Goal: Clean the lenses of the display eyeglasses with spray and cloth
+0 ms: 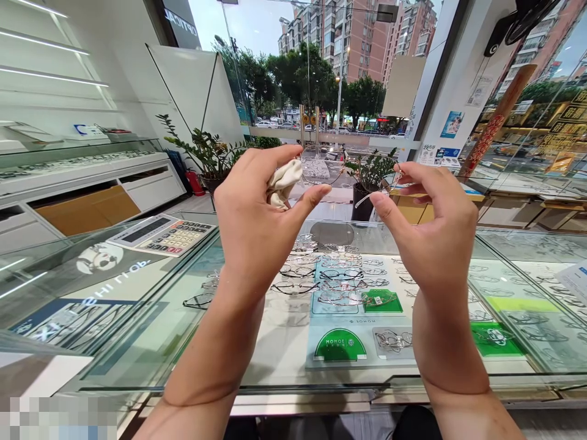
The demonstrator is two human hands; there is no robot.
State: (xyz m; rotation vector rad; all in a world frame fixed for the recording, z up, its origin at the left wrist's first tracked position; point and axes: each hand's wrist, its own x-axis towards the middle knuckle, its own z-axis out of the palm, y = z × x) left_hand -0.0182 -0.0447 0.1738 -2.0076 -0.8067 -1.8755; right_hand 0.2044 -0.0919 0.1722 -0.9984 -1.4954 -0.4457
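A pair of thin-framed, clear-lensed eyeglasses (338, 178) is held up at chest height in front of the window. My right hand (433, 226) pinches it near one hinge, and a pale temple tip (364, 201) shows beside my right thumb. Tucked in the curled fingers of my left hand (257, 208) is a crumpled off-white cloth (287, 181). My left index finger and thumb are at the other end of the frame; their exact contact with it is hard to make out. Below both hands are rows of eyeglasses (342, 275) in a glass display counter (275, 366).
A calculator (165, 234) lies on the counter's left part. Green signs (340, 345) are inside the case. Potted plants (362, 201) stand beyond, by the glass door. Another display cabinet (87, 189) runs along the left wall, near a red fire extinguisher (195, 183).
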